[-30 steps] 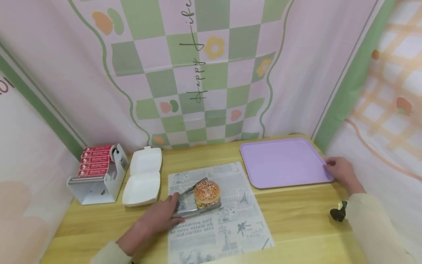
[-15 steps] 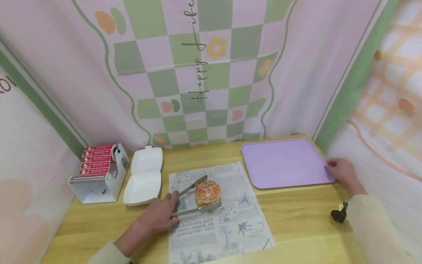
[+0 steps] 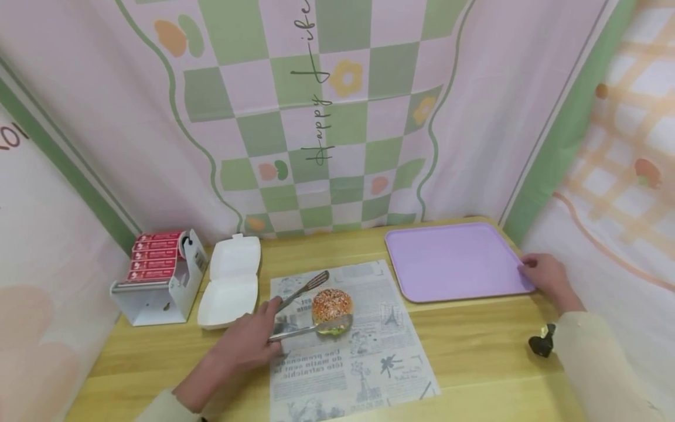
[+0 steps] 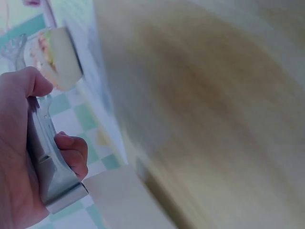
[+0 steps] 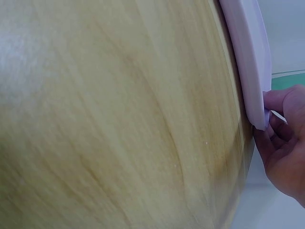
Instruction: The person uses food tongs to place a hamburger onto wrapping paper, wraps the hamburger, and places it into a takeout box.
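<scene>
My left hand (image 3: pixel 250 337) grips metal food tongs (image 4: pixel 52 167) by the handle end. In the head view the tong arms are spread, one slotted tip behind the burger and the other across its front. The sesame-topped burger (image 3: pixel 331 306) sits on a sheet of newsprint-patterned paper (image 3: pixel 379 351); some green filling shows at its front. Over at the right, my right hand (image 3: pixel 545 272) pinches the right rim of a flat purple tray (image 3: pixel 453 261). The right wrist view shows thumb and fingers on either side of the tray's corner (image 5: pixel 257 107).
An opened white clamshell box (image 3: pixel 229 299) lies left of the paper. Beside it stands a white dispenser (image 3: pixel 158 308) with a roll of red labels (image 3: pixel 154 256). A patterned cloth (image 3: pixel 316 146) hangs behind the wooden table (image 3: pixel 474 351).
The tong arms have spread apart around the burger, and my left hand has shifted slightly left. The burger stays on the paper. My right hand keeps its hold on the tray.
</scene>
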Demonstrator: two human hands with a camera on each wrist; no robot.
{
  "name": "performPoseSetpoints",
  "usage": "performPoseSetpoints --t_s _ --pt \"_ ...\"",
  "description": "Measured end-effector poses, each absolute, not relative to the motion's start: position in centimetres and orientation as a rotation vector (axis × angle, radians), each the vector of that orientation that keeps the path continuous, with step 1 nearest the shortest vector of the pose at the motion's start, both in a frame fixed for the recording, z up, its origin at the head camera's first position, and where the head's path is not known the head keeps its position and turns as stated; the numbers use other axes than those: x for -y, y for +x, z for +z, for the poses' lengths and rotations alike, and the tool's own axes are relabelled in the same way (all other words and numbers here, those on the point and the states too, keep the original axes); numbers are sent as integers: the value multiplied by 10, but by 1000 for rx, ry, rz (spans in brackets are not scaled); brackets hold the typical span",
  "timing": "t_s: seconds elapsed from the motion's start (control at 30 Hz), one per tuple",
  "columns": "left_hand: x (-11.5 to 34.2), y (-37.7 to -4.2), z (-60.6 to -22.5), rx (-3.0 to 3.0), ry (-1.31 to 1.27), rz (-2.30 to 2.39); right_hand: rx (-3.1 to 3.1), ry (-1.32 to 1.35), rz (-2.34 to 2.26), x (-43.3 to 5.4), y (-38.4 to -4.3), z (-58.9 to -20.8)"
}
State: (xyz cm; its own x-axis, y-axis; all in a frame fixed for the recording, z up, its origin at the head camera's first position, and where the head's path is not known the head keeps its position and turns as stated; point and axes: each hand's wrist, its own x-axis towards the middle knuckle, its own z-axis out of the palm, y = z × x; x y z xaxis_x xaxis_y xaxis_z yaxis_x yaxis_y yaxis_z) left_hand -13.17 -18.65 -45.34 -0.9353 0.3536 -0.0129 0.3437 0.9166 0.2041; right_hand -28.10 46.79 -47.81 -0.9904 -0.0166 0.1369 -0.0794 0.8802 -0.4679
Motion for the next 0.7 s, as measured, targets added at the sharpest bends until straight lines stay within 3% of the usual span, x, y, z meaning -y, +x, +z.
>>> performPoseSetpoints --t_s 0.7 --pt "160 -138 -436 -3058 623 504 2951 136 675 -467 -281 -478"
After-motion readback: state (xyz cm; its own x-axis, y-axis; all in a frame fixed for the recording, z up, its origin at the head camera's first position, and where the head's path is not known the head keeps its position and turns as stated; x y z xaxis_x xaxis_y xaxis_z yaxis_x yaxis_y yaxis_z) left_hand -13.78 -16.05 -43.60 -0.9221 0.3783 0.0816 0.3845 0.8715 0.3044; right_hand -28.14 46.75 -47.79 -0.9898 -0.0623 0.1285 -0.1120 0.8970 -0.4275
